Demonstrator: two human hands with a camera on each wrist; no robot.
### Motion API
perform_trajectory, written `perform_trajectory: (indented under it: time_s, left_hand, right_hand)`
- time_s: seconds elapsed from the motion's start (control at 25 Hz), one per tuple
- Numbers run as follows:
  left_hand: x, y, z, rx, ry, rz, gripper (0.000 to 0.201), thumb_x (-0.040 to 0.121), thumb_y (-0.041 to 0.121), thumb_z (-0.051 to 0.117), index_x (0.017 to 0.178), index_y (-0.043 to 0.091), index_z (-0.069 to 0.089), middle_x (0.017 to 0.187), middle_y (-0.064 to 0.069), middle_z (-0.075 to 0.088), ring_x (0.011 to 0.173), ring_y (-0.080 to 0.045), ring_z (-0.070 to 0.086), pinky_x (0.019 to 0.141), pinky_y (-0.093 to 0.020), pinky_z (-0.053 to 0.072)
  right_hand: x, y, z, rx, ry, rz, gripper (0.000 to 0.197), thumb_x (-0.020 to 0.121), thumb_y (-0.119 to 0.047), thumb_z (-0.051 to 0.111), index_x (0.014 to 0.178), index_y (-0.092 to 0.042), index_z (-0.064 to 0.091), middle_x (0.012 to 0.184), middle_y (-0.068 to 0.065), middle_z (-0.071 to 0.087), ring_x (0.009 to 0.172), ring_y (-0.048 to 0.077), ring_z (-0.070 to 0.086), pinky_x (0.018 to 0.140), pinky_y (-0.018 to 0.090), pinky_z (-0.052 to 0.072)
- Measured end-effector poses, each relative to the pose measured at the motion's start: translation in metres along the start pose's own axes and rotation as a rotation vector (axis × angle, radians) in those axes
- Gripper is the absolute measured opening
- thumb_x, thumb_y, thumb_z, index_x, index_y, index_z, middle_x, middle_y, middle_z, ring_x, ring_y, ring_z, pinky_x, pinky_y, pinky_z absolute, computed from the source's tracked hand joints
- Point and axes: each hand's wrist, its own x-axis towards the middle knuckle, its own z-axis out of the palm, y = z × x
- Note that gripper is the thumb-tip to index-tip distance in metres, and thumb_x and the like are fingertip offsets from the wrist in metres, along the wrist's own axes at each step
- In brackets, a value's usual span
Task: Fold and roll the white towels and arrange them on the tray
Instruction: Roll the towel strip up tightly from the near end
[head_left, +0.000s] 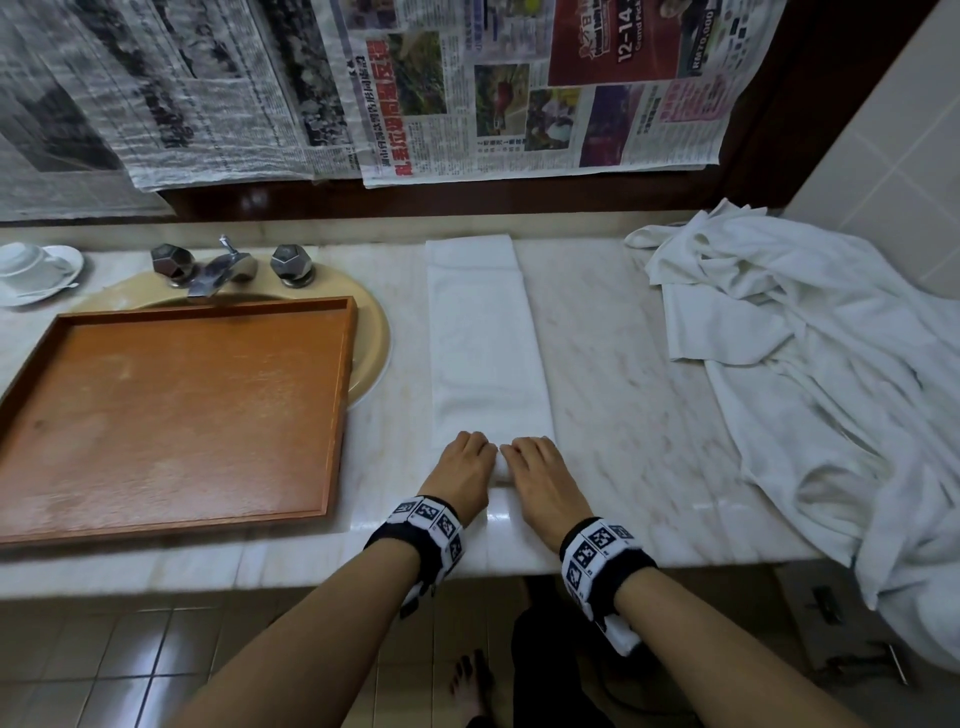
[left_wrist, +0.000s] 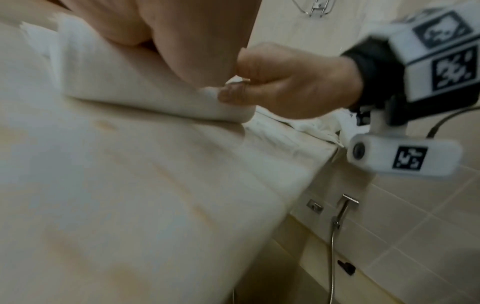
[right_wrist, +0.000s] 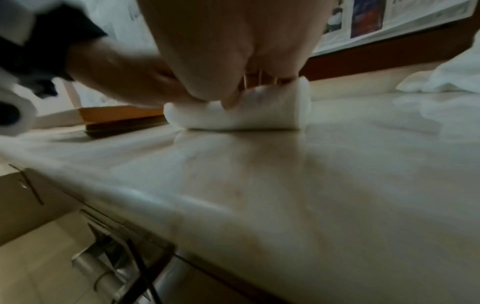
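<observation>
A long folded white towel (head_left: 485, 343) lies as a strip on the marble counter, running away from me. Its near end is rolled into a small tight roll (right_wrist: 241, 117). My left hand (head_left: 464, 467) and right hand (head_left: 543, 475) sit side by side on that roll (left_wrist: 130, 82), fingers curled over it. In the left wrist view the right hand (left_wrist: 293, 82) presses its thumb into the roll's end. The wooden tray (head_left: 182, 415) sits to the left, over the sink, with nothing on it.
A heap of loose white towels (head_left: 805, 364) covers the counter's right end and hangs over the edge. A faucet (head_left: 221, 270) with two knobs stands behind the tray, and a cup and saucer (head_left: 34, 270) sit far left. Newspaper (head_left: 467, 88) covers the back wall.
</observation>
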Motion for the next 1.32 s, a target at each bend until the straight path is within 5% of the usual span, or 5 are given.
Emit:
perform_trajectory:
  time_s: [0.28, 0.64, 0.88, 1.08, 1.32]
  left_hand:
    - [-0.037, 0.007, 0.024, -0.142, 0.233, 0.071, 0.052, 0.070, -0.007, 0.070, 0.120, 0.001, 0.058, 0.111, -0.014, 0.058, 0.103, -0.023, 0.045, 0.089, -0.033, 0.050]
    - [-0.006, 0.000, 0.009, -0.087, 0.045, -0.040, 0.045, 0.078, -0.005, 0.049, 0.121, 0.005, 0.057, 0.117, -0.010, 0.050, 0.104, -0.026, 0.044, 0.094, -0.034, 0.040]
    - [-0.042, 0.006, 0.031, -0.122, 0.273, 0.095, 0.052, 0.075, -0.001, 0.068, 0.124, 0.001, 0.050, 0.110, -0.015, 0.055, 0.100, -0.025, 0.045, 0.088, -0.034, 0.049]
    - [-0.020, -0.008, 0.025, -0.100, 0.224, 0.047, 0.030, 0.079, 0.002, 0.051, 0.107, 0.003, 0.058, 0.097, -0.011, 0.057, 0.088, -0.025, 0.048, 0.077, -0.037, 0.048]
    - [-0.026, 0.001, 0.021, -0.100, 0.234, 0.009, 0.033, 0.089, 0.008, 0.041, 0.117, 0.002, 0.058, 0.107, -0.015, 0.057, 0.099, -0.026, 0.045, 0.088, -0.034, 0.046]
  right_hand:
    - [0.022, 0.007, -0.022, 0.063, -0.351, 0.059, 0.040, 0.089, -0.004, 0.048, 0.129, -0.011, 0.050, 0.125, 0.005, 0.049, 0.117, 0.025, 0.041, 0.096, 0.033, 0.035]
    - [-0.004, 0.003, 0.003, 0.009, 0.026, -0.023, 0.039, 0.069, 0.000, 0.062, 0.108, -0.006, 0.064, 0.101, 0.008, 0.062, 0.092, 0.026, 0.058, 0.092, 0.040, 0.050]
    - [0.015, 0.005, -0.013, 0.073, -0.228, 0.009, 0.036, 0.087, 0.001, 0.049, 0.122, -0.006, 0.057, 0.117, 0.009, 0.056, 0.110, 0.028, 0.048, 0.096, 0.033, 0.036]
    - [-0.013, 0.002, -0.001, 0.010, -0.006, -0.017, 0.045, 0.076, -0.002, 0.044, 0.118, -0.003, 0.058, 0.111, 0.010, 0.058, 0.102, 0.027, 0.051, 0.100, 0.039, 0.043]
    - [0.020, 0.009, -0.010, 0.113, -0.214, 0.009, 0.032, 0.088, -0.001, 0.044, 0.115, -0.005, 0.061, 0.111, 0.012, 0.061, 0.104, 0.032, 0.054, 0.094, 0.038, 0.042]
